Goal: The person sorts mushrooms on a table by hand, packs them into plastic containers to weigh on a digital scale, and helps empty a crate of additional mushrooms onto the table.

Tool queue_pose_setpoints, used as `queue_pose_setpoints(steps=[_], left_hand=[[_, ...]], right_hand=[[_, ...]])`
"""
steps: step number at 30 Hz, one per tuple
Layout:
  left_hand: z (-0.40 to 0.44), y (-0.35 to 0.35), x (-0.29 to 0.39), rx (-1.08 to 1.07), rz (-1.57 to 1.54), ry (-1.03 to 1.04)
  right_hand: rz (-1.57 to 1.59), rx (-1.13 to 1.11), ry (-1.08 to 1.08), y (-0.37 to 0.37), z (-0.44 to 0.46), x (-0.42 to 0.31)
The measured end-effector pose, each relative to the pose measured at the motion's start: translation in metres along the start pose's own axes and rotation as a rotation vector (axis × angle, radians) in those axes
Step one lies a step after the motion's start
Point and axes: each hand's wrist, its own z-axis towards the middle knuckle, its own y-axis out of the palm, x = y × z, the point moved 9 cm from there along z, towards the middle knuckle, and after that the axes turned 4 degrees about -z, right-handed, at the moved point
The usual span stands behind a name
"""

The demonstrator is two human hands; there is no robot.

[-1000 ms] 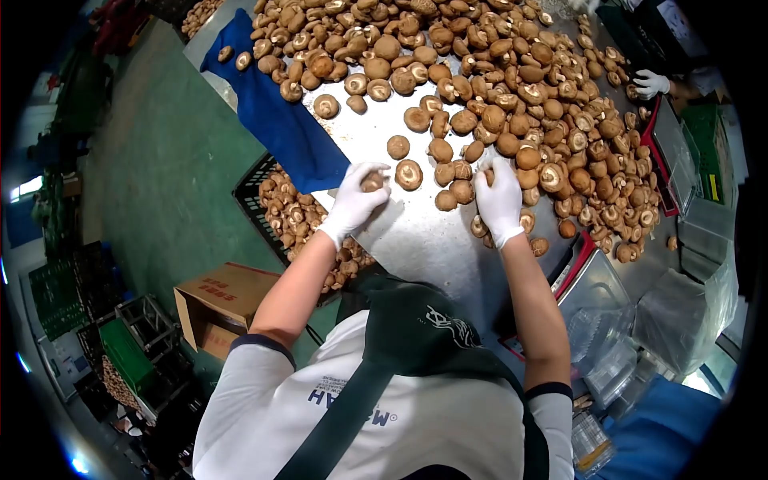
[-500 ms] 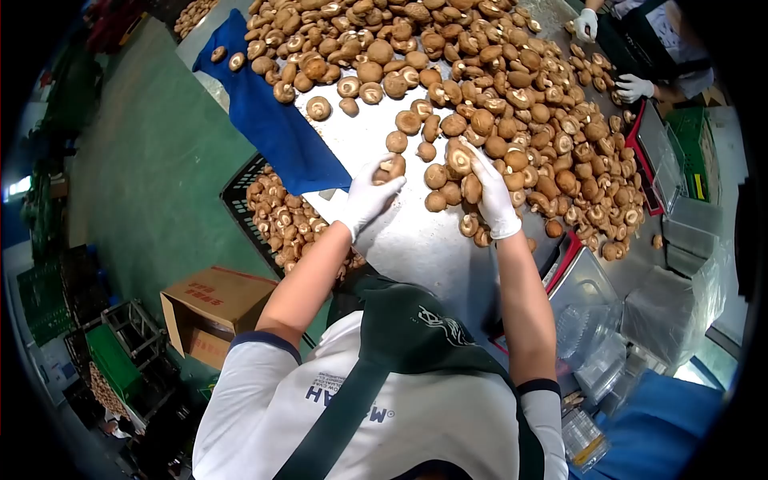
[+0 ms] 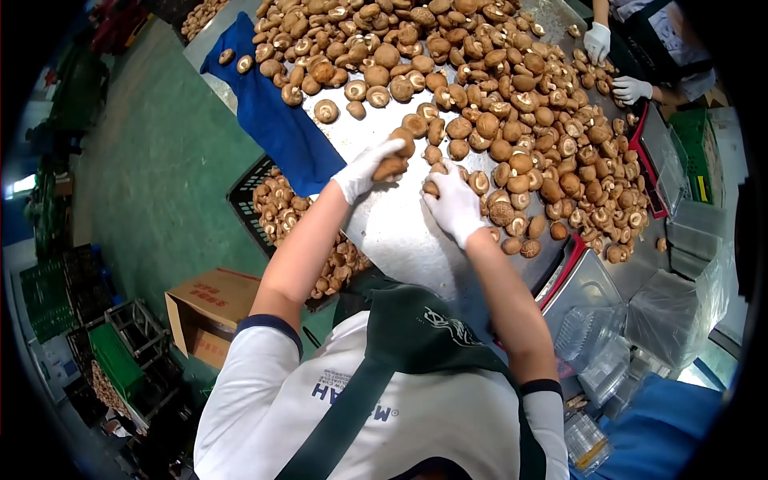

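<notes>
Nearest you, your dark green apron (image 3: pixel 416 328) is below both sets of fingers, and a cardboard box (image 3: pixel 210 308) stands down and left of them. The black crate (image 3: pixel 242 198) of mushrooms is also left and below your fingers, beside the worktop (image 3: pixel 400 240), whose bare metal spreads just under your hands. Your right hand (image 3: pixel 454 202) has its fingers curled around a small mushroom (image 3: pixel 430 189); the glove hides much of it, so I cannot tell which way its stem points. The fingers of your left hand (image 3: pixel 366 170) are clamped on a brown mushroom (image 3: pixel 390 168), its long axis nearly crosswise, right end tipped slightly away from you. A rounder mushroom (image 3: pixel 402 142) touches those fingertips just beyond; I cannot tell whether it is gripped. Left of your left fingers slants a blue cloth (image 3: pixel 272 120). Beyond the fingers spreads the mushroom heap (image 3: pixel 496 80), stems pointing various ways. Farther right, a co-worker's gloved hands (image 3: pixel 598 42) reach the heap's edge.
</notes>
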Motion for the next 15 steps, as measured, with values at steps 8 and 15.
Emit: queue_pose_setpoints(steps=[8,15], left_hand=[[-0.005,0.018,-0.022,-0.192,-0.191,-0.074],[-0.066,0.087,-0.066,-0.345,-1.014,-0.268]], right_hand=[[0.648,0.296,-0.157,-0.003,0.0,0.038],[2.225,-0.247,0.139,0.017,-0.061,0.044]])
